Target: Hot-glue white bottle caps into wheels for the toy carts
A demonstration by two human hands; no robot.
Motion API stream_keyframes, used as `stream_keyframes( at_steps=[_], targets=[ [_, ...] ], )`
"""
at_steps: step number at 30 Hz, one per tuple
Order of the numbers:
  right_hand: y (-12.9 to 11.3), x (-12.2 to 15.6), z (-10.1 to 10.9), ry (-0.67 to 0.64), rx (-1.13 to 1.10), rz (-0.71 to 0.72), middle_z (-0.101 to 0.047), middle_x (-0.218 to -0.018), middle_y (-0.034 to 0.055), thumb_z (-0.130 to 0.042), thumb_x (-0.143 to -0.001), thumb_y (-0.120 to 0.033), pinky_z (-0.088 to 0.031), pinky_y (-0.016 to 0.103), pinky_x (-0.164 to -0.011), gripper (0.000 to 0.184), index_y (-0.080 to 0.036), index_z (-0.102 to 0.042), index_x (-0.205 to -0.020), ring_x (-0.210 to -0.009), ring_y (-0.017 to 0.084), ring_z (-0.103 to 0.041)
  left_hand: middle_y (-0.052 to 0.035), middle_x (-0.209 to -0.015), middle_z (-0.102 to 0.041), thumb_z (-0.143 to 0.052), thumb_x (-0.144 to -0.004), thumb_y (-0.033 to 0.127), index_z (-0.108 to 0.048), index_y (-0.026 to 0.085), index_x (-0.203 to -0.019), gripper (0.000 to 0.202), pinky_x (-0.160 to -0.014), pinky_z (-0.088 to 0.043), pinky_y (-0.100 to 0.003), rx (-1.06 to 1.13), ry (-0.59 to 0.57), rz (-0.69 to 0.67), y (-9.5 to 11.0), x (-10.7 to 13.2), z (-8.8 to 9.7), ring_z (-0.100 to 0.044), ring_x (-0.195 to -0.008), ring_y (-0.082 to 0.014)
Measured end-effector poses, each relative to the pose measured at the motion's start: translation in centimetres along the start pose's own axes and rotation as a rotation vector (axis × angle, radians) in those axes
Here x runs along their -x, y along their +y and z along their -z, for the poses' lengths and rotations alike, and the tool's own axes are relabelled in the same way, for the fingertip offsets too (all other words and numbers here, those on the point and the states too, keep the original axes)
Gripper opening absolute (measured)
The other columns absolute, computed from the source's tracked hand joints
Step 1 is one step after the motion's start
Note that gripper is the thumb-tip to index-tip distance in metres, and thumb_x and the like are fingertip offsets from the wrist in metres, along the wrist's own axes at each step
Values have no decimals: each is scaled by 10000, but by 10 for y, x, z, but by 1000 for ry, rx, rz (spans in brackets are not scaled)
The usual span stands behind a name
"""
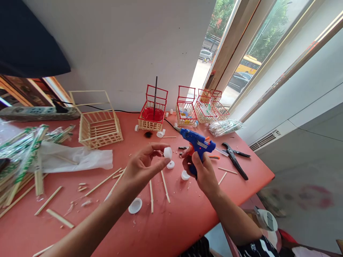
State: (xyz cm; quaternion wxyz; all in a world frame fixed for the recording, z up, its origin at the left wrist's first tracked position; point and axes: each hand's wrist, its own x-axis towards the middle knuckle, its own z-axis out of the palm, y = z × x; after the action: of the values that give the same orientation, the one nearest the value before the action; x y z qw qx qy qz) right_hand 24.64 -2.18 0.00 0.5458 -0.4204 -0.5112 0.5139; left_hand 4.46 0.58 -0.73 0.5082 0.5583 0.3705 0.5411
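Observation:
My left hand (144,162) pinches a small white bottle cap (167,152) between thumb and fingers, held above the table. In my right hand (205,173) is a blue hot glue gun (197,140), its nozzle pointing left and its body higher than the cap. A clear glue stick (222,152) sticks out of the gun's back end. Below the held cap lies another white cap (170,165). One more white cap (185,175) rests under the gun, and a shallow white lid (135,205) sits nearer to me.
A plain stick basket cart (100,128) stands at the back left, with red-trimmed carts (152,107) along the wall. Black-handled pliers (235,160) lie on the right. Bundled wooden sticks (39,160) and loose sticks cover the left of the red table (107,228). A power strip (40,113) is behind.

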Motion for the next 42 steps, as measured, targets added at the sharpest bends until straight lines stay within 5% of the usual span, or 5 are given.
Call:
stream_keyframes(
  at_steps=[3, 10, 18, 42],
  targets=[
    [-7, 0, 7, -13, 61, 55, -608, -702, 9, -585, -1016, -632, -229, 254, -463, 456, -185, -675, -1011, -497, 93, -368, -33, -1010, -786, -912, -780, 372, -809, 264, -1090, 345, -876, -540, -292, 296, -13, 168, -1, -5, 5, -689, -946, -184],
    [-21, 5, 8, -104, 179, 75, -561, -663, 11, -550, -1009, -680, -280, 280, -508, 524, -178, -655, -898, -531, 120, -406, -78, -991, -796, -925, -762, 394, -840, 225, -1108, 394, -856, -565, -309, 590, -91, 193, -12, -17, 15, -704, -909, -190],
    [-16, 10, 8, -169, 149, 6, -558, -721, 24, -605, -963, -711, -339, 288, -535, 545, -172, -657, -898, -560, 127, -445, -97, -1050, -809, -896, -802, 389, -841, 232, -1087, 330, -869, -563, -349, 644, -105, 207, -16, -20, 18, -728, -956, -224],
    [-21, 7, 5, -143, 310, -42, -458, -602, -17, -577, -959, -728, -268, 280, -507, 582, -206, -525, -709, -526, 115, -359, -83, -965, -805, -957, -725, 423, -861, 224, -1043, 388, -798, -560, -323, 627, -115, 237, -8, -20, 16, -720, -888, -209]
  ],
)
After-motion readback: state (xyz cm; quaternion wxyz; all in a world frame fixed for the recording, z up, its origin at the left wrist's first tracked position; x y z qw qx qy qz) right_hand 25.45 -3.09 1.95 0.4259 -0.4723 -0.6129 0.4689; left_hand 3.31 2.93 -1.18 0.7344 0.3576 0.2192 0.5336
